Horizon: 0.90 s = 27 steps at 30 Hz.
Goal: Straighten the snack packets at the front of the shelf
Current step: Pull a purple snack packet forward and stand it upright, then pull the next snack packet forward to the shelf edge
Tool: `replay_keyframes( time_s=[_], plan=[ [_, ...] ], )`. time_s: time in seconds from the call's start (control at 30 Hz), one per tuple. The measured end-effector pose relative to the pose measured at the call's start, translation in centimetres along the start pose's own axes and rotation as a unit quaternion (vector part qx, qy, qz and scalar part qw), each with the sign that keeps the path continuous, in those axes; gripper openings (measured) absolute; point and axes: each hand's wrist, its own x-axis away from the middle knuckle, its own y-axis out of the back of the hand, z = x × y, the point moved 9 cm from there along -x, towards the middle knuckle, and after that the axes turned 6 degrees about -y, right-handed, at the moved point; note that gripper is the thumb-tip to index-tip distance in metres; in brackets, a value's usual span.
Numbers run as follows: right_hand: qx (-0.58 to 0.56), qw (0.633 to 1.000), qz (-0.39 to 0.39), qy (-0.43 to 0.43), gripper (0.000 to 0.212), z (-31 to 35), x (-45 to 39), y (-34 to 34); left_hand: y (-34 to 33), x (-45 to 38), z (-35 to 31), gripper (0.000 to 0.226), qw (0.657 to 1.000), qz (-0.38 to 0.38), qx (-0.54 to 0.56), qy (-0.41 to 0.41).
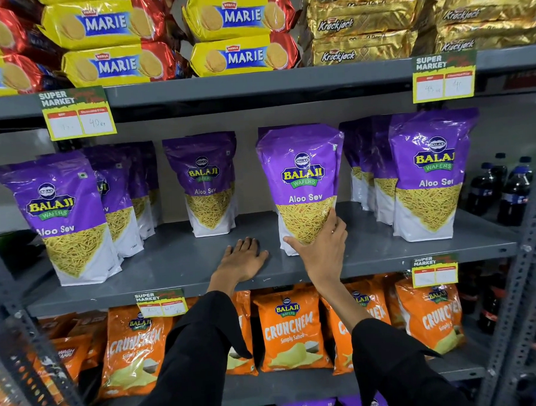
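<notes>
Purple Balaji Aloo Sev packets stand on the grey middle shelf [170, 263]. My right hand [320, 249] grips the lower front of the centre-right packet [302, 176], which stands upright near the shelf's front. My left hand [242, 261] lies flat, palm down, on the bare shelf just left of that packet, holding nothing. Further back stands another packet [205, 181]. A front packet [64, 213] leans at the left with a row behind it. At the right stands one more front packet [430, 175].
Above, Marie biscuit packs [239, 33] and gold Krackjack packs [363, 24] fill the upper shelf. Orange Crunchem bags [290, 329] fill the shelf below. Dark soda bottles [508, 187] stand at the far right. Price tags [79, 115] hang from shelf edges. A perforated metal upright [523, 245] frames the right side.
</notes>
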Motion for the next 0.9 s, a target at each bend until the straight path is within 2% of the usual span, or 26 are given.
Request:
replay_keyframes(
  time_s=[0.67,0.77,0.83,0.9],
  plan=[
    [-0.012,1.0,0.0,0.001,0.122,-0.2,0.2,0.3,0.3,0.3,-0.3,0.066,1.0,-0.003,0.001,0.001],
    [-0.039,0.998,-0.039,0.017,0.11,0.0,1.1,1.6,0.7,0.5,-0.3,0.064,1.0,-0.02,0.015,0.0],
    [-0.064,0.995,-0.07,0.04,0.093,0.7,2.7,2.5,1.1,1.0,0.4,0.055,0.997,-0.055,0.046,0.005],
    [-0.125,0.988,-0.067,0.058,0.075,1.9,4.4,2.6,1.4,2.0,1.7,0.049,0.993,-0.09,0.071,0.015]
  ],
)
